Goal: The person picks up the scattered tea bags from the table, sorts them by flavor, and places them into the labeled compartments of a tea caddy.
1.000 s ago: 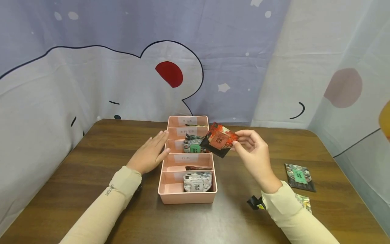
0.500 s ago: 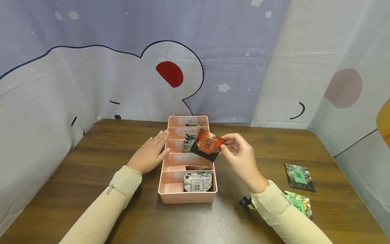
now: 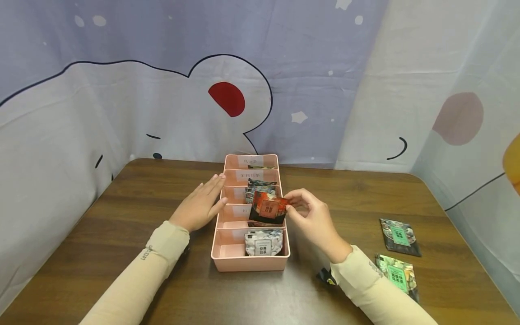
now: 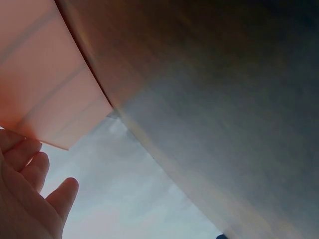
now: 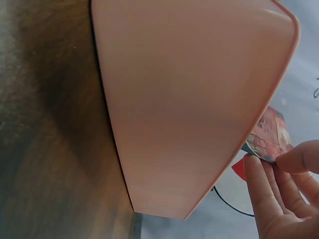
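Observation:
A red and black tea sachet (image 3: pixel 269 207) is pinched at its right edge by my right hand (image 3: pixel 314 221), above the second compartment from the front of a long pink divided box (image 3: pixel 248 265). In the right wrist view the sachet (image 5: pixel 269 134) shows past the box's rim, between thumb and fingers. My left hand (image 3: pixel 199 204) rests its straight fingers along the box's left rim. Paper labels mark the compartments. A white tea sachet (image 3: pixel 263 242) stands in the front compartment, and a green-labelled one (image 3: pixel 255 195) sits behind the held sachet.
On the brown table (image 3: pixel 162 280), right of the box, lie a dark green-labelled sachet (image 3: pixel 400 236) and a light green sachet (image 3: pixel 398 274). A small black sachet (image 3: pixel 326 276) is partly hidden by my right sleeve. A patterned curtain (image 3: pixel 308 81) hangs behind the table.
My right hand has carried the red tea sachet left and down, from beside the box to over the second compartment, turning it more level. My left hand has stayed at the rim.

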### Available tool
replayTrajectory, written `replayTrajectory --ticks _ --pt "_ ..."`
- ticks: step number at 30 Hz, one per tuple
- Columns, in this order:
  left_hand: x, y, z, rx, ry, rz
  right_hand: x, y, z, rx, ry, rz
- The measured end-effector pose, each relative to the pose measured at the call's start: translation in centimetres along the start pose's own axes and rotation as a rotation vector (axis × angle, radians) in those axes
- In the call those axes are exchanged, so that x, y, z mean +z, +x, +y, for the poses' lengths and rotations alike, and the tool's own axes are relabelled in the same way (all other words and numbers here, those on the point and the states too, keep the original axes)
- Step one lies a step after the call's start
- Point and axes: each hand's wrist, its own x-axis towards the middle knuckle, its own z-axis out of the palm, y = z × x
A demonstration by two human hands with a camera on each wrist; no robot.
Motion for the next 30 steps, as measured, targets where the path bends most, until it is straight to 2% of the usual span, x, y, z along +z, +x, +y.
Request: replayTrajectory --ticks 6,12,15,21,30 --pt "0.0 -0.1 0.1 0.002 -0.001 0.012 0.1 -0.5 0.3 -0.098 -0.079 -0.042" --pt "0.0 0.0 0.1 -0.001 -0.001 0.002 -0.3 -1.1 0.7 -0.335 -0.214 -0.094" --pt "0.0 0.0 0.1 -0.007 -0.004 -0.008 -0.6 -1.3 0.9 -0.410 -0.244 -0.140" --pt "0.2 0.1 0.0 -0.007 -0.003 -0.008 -0.9 -1.5 1.2 -0.440 -0.238 -0.198" --pt "0.3 0.1 -0.2 -0.007 0.002 -0.006 -2.0 -1.1 0.5 -0.464 -0.284 -0.197"
